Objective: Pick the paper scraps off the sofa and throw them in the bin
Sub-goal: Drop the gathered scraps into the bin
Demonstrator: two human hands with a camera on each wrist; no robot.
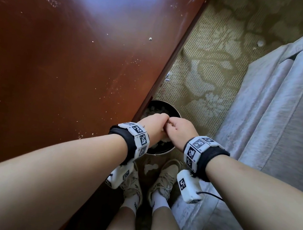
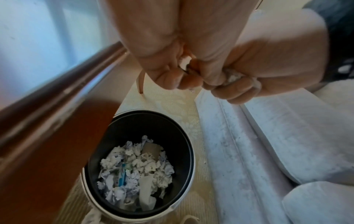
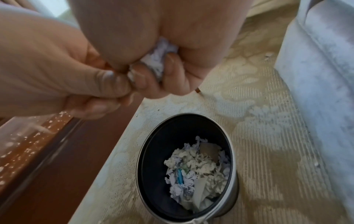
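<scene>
Below your left hand (image 1: 153,125) and right hand (image 1: 178,130), both clenching crumpled paper scraps (image 3: 159,63), sits the bin (image 3: 228,141); an off-centre release would likely scatter scraps onto carpet (image 1: 209,68).

Soft daylight fills all three views, with no hard shadows. In the head view a pale blue-white glare pools on the glossy reddish-brown wooden tabletop (image 1: 63,50), while the lower corners and the floor beneath it fall dim. Wide-angle distortion bends the straight table edge and stretches the forearms. Both wrist views are blurred and washed out: the close fingers are out of focus, and the grey upholstered sofa (image 2: 287,144) looks overexposed. The round dark-lined metal bin (image 3: 147,151) appears sharper.
</scene>
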